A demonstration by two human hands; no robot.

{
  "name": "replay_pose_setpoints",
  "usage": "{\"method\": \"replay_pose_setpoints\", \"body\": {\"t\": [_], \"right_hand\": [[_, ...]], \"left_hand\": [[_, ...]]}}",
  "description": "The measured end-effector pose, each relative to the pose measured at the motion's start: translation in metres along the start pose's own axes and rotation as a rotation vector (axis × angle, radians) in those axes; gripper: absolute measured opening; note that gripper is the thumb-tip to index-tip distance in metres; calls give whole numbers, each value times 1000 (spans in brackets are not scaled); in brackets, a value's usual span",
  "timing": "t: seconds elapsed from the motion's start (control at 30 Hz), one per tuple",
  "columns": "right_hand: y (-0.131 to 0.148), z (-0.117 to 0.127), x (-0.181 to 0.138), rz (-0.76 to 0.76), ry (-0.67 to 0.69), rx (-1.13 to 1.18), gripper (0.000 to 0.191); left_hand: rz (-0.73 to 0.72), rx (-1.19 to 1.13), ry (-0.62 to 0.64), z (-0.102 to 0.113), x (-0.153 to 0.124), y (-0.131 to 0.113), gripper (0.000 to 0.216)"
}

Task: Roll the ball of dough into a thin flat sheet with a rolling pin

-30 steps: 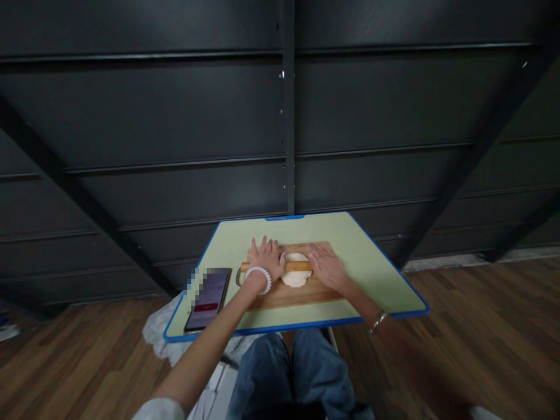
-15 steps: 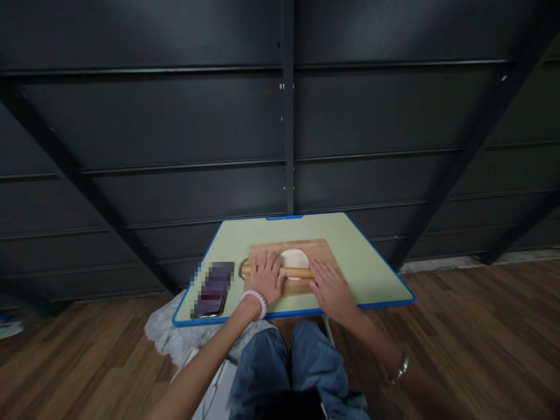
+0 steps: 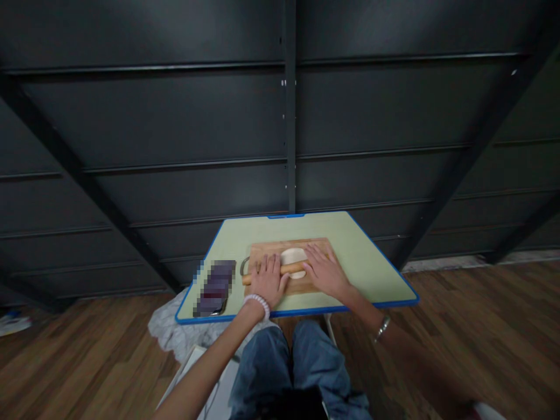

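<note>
A wooden rolling pin point(image 3: 292, 268) lies slantwise across a round, flat piece of pale dough point(image 3: 293, 255), its right end farther from me. Both rest on a wooden cutting board point(image 3: 301, 287) with a metal loop handle point(image 3: 244, 266) on its left side. My left hand point(image 3: 268, 283) lies over the left part of the pin, fingers stretched forward, a bit of the pin's end showing past it. My right hand point(image 3: 326, 273) lies flat over the pin's right end and hides it; its fingers reach past the dough's right edge.
The board sits on a pale green folding table point(image 3: 371, 265) with a blue rim. A phone point(image 3: 215, 289), partly pixelated, lies at the table's left. Crumpled light cloth point(image 3: 170, 332) and a white box-like thing point(image 3: 221, 391) are below. A dark panelled wall point(image 3: 196, 116) stands behind.
The rolling pin has turned from nearly level to slanted. My right hand has slid forward with its end, while my left hand has drawn slightly back toward me.
</note>
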State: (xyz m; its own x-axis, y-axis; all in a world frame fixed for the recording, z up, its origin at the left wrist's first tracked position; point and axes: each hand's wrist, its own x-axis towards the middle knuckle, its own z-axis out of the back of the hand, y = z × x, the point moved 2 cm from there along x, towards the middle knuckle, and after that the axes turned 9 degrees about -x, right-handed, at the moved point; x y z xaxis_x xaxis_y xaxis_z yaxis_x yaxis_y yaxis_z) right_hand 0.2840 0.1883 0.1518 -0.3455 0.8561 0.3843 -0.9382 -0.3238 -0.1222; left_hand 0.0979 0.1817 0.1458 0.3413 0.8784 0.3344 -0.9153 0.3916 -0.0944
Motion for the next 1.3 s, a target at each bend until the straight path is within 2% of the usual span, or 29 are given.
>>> {"method": "replay_pose_setpoints", "body": {"t": [0.17,0.27,0.43,0.67,0.83,1.0,1.3], "right_hand": [[-4,-1,27,38,76,3,50],[-8,-3,43,67,109,32,50],[-15,-14,70,85,204,69,50],[-23,-36,100,72,379,158,61],[-25,-42,118,70,508,229,70],[-28,-47,132,90,540,282,76],[-31,-62,153,117,464,304,70]], "left_hand": [[83,-30,42,-2,21,8,59],[100,-40,28,-4,29,15,57],[117,-57,75,-8,45,26,58],[180,-120,252,-16,69,42,63],[195,-176,320,-20,85,54,67],[130,-158,284,-15,97,60,62],[47,-103,187,-10,118,68,57]]}}
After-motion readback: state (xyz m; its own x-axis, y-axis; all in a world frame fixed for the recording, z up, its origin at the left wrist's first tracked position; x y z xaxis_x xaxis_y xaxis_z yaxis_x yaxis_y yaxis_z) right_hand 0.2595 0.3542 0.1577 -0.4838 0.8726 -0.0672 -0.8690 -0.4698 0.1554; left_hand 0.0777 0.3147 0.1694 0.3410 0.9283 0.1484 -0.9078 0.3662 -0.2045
